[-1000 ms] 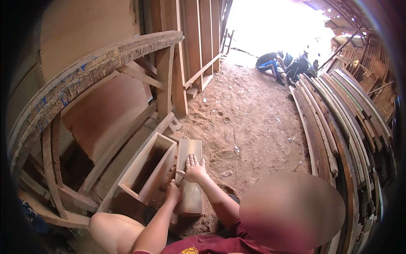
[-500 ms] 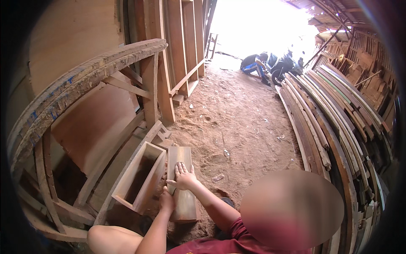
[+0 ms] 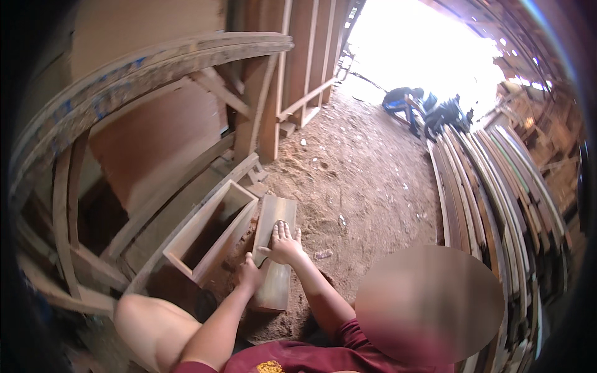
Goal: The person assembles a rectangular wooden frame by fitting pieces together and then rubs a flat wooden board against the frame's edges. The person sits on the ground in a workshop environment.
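Observation:
A long, narrow wooden box (image 3: 272, 292) lies on the sandy ground in front of me, its smooth flat face turned up. Across that face my right hand (image 3: 285, 247) lies flat, fingers spread and pointing away from me. My left hand (image 3: 249, 274) is closed at the box's left long edge, with its thumb up near the right hand. What its fingers hold is hidden. Just left of it, a second wooden box (image 3: 233, 227) rests with its open side up, showing a dark hollow inside.
A large curved wooden frame (image 3: 180, 59) stands on the left, with tall wooden panels (image 3: 305, 68) behind it. Long planks (image 3: 491, 199) are stacked along the right. Far off, a person (image 3: 403, 109) crouches by a motorcycle (image 3: 446, 117). A blurred oval covers the lower right.
My view has turned and tilted, so the whole scene sits differently in the picture. Both hands keep about the same places on the wooden box.

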A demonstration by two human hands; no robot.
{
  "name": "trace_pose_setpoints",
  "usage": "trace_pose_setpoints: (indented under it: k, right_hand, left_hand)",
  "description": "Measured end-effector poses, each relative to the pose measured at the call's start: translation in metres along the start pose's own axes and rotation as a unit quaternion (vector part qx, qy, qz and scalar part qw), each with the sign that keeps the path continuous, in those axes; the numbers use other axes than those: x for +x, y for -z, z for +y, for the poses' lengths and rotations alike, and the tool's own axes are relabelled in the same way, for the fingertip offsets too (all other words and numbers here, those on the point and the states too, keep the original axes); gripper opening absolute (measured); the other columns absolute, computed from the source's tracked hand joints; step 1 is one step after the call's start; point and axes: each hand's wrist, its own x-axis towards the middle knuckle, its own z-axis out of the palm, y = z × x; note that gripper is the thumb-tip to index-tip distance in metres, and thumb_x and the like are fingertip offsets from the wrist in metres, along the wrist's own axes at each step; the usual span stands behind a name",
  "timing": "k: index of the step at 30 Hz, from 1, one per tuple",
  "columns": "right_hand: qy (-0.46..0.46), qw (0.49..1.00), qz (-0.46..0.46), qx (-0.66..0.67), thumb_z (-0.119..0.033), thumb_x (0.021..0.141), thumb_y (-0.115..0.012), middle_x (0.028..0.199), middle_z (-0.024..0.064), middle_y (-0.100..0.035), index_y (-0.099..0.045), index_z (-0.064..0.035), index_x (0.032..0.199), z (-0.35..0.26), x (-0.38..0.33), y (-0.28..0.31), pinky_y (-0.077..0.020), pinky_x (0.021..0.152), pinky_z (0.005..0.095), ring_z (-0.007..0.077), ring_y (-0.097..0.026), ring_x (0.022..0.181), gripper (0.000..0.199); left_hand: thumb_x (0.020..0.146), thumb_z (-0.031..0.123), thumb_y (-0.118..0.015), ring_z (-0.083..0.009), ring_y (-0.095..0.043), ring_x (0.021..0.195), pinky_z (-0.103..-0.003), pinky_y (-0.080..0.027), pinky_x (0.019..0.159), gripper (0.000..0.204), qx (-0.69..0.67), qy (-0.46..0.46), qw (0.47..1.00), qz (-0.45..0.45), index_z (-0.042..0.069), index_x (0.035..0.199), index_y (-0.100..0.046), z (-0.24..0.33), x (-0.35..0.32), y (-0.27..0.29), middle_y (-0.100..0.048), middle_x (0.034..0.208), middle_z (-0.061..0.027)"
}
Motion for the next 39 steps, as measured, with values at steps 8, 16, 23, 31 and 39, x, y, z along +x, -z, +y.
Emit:
trace_pose_setpoints:
  k: [8,16,23,31,39]
  right_hand:
    - [-0.019,0.996,0.062,0.054,-0.067,0.095,-0.035,0.166,0.0165,-0.004,-0.009,-0.0009,0.157,0.018,0.07,0.028,-0.0017,0.121,0.0571,0.0305,-0.001,0.154,0.094]
    - [0.02,1.0,0.003,-0.002,-0.064,0.095,-0.037,0.165,0.0186,-0.004,-0.014,-0.0078,0.158,0.008,0.023,-0.009,0.0001,0.12,0.0596,0.0316,0.0,0.154,0.088]
    - [0.13,0.988,0.064,-0.052,-0.04,0.099,-0.045,0.156,0.0389,-0.013,-0.026,0.0002,0.152,0.024,0.098,0.012,-0.0092,0.117,0.0637,0.0543,-0.01,0.146,0.068]
    - [0.021,0.997,0.075,0.021,-0.07,0.094,-0.035,0.161,0.0282,-0.015,-0.021,0.0081,0.153,-0.015,-0.006,-0.001,-0.006,0.123,0.044,0.0383,-0.01,0.152,0.098]
    - [0.018,0.995,0.083,-0.053,-0.077,0.092,-0.027,0.163,0.0227,-0.013,-0.015,0.0068,0.154,-0.002,0.052,0.026,-0.0048,0.122,0.0524,0.0337,-0.008,0.153,0.105]
  left_hand:
    - [0.085,0.067,-0.059,-0.0413,-0.068,0.099,-0.052,-0.052,0.086,0.073,-0.057,0.005,0.998,0.004,0.004,0.122,-0.056,-0.004,0.0,0.0,-0.07,0.105,-0.0251]
    - [0.09,0.062,-0.055,-0.0436,-0.068,0.096,-0.051,-0.054,0.084,0.074,-0.043,-0.037,0.998,0.013,0.003,0.134,-0.049,-0.014,0.004,-0.009,-0.068,0.102,-0.0301]
    - [0.089,0.066,-0.052,-0.0429,-0.067,0.099,-0.052,-0.052,0.088,0.087,-0.009,-0.017,1.0,0.004,-0.005,0.139,-0.043,-0.007,-0.004,-0.004,-0.068,0.107,-0.0294]
    - [0.09,0.065,-0.051,-0.0389,-0.057,0.122,-0.053,-0.042,0.105,0.082,-0.103,-0.074,0.992,-0.018,-0.002,0.137,-0.048,0.005,-0.022,0.018,-0.057,0.131,-0.0309]
    - [0.084,0.07,-0.058,-0.0418,-0.07,0.09,-0.05,-0.055,0.08,0.074,0.015,-0.033,0.999,0.034,0.001,0.111,-0.055,-0.006,0.007,-0.006,-0.07,0.094,-0.0272]
